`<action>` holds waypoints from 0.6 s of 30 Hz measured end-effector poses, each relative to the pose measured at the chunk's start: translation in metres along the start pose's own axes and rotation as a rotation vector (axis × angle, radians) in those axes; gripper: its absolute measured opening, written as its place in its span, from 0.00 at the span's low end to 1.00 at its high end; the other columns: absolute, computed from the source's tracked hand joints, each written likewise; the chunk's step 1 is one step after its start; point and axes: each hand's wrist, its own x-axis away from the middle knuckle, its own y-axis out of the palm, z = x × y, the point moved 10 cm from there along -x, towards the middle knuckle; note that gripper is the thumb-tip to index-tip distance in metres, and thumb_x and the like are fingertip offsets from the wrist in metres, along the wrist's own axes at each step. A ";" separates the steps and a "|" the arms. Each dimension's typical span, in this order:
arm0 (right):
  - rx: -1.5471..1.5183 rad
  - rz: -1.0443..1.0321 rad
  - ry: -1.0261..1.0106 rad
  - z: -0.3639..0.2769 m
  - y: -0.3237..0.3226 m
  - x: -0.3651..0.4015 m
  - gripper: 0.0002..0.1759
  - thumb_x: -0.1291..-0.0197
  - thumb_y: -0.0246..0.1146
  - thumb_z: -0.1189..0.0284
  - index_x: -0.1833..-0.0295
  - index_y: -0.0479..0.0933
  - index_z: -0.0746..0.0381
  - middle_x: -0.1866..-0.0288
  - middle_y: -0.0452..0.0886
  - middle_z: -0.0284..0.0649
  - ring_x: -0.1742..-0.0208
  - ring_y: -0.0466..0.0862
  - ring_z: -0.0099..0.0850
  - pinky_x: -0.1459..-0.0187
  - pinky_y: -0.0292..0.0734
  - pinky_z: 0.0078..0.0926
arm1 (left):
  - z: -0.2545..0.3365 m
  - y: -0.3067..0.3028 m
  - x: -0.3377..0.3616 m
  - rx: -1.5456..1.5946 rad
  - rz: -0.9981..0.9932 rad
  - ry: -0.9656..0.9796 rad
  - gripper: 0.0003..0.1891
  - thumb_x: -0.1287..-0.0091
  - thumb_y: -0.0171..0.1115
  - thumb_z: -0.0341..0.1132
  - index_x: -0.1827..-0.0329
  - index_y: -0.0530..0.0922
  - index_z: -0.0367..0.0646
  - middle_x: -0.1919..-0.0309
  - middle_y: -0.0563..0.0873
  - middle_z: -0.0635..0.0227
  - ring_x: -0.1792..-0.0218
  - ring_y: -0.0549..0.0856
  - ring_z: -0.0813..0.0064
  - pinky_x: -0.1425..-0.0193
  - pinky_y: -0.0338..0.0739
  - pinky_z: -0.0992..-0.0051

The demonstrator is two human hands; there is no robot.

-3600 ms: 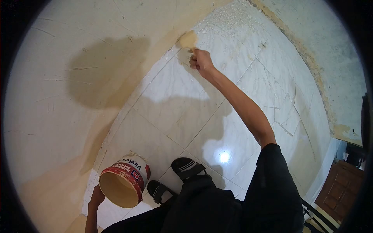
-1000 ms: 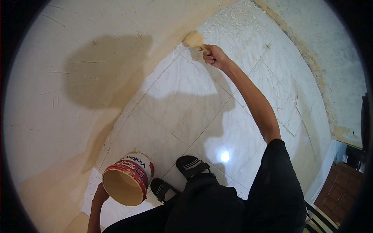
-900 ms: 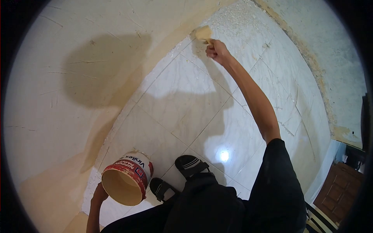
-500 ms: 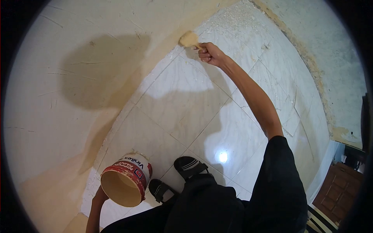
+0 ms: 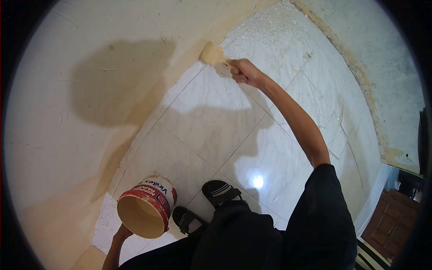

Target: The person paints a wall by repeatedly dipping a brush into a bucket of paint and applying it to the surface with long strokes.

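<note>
- Centrally, beyond my feet, my right fingers [image 5: 239, 76] are closed around the handle of a tool with a broad, pale-yellow head [image 5: 212, 54].
- The tool's head, somewhat blurred, lies at the junction of wall [image 5: 58, 148] and tiled floor [image 5: 211, 135]; contact cannot be determined.
- Near left, a paint bucket [image 5: 165, 188], labelled "Vinilex", is tilted with its mouth toward me.
- My left hand [image 5: 123, 231] is at the bucket; its fingers are hidden, so their opening cannot be told.
- Right of the bucket: my two sandals [image 5: 220, 194].
</note>
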 end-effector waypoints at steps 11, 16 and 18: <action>0.419 -0.021 -0.122 -0.014 0.109 0.180 0.17 0.28 0.47 0.63 0.66 0.71 0.64 0.82 0.64 0.29 0.81 0.62 0.18 0.80 0.58 0.18 | 0.079 0.015 -0.019 0.578 0.460 0.305 0.17 0.42 0.65 0.31 0.49 0.78 0.38 0.52 0.84 0.59 0.50 0.82 0.67 0.48 0.77 0.66; 1.125 -0.251 -0.571 -0.110 0.209 0.220 0.18 0.34 0.55 0.72 0.40 0.72 0.64 0.67 0.81 0.46 0.79 0.73 0.30 0.71 0.72 0.26 | 0.120 0.036 -0.036 0.418 0.137 0.262 0.24 0.44 0.71 0.38 0.48 0.75 0.34 0.50 0.81 0.55 0.53 0.83 0.64 0.51 0.78 0.67; 1.280 -0.408 -0.616 -0.123 0.249 0.224 0.17 0.35 0.56 0.72 0.42 0.73 0.64 0.66 0.82 0.47 0.78 0.76 0.34 0.71 0.74 0.29 | 0.119 0.038 -0.043 0.336 0.094 0.231 0.25 0.43 0.70 0.40 0.48 0.75 0.34 0.51 0.81 0.55 0.56 0.83 0.63 0.52 0.78 0.67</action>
